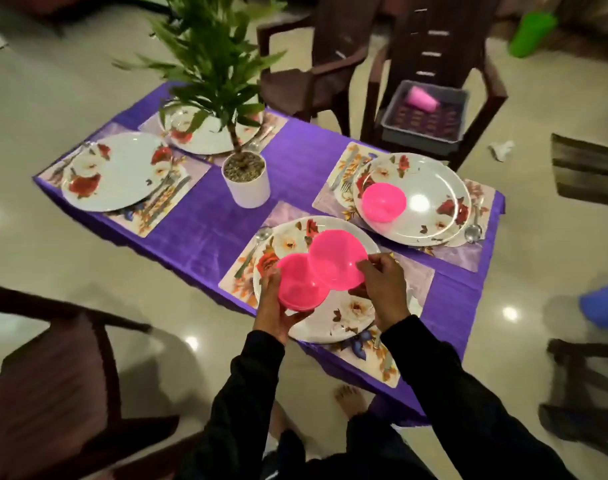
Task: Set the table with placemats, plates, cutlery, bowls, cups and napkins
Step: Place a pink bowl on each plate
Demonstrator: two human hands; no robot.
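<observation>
Hands work above the near floral plate: left hand cups a pink bowl stack, right hand pinches another pink bowl, tilted. Both partly hide the plate. A third bowl sits on the far-right plate.

Your left hand cups a pink bowl. Your right hand pinches a second bowl, both over the plate.
</observation>
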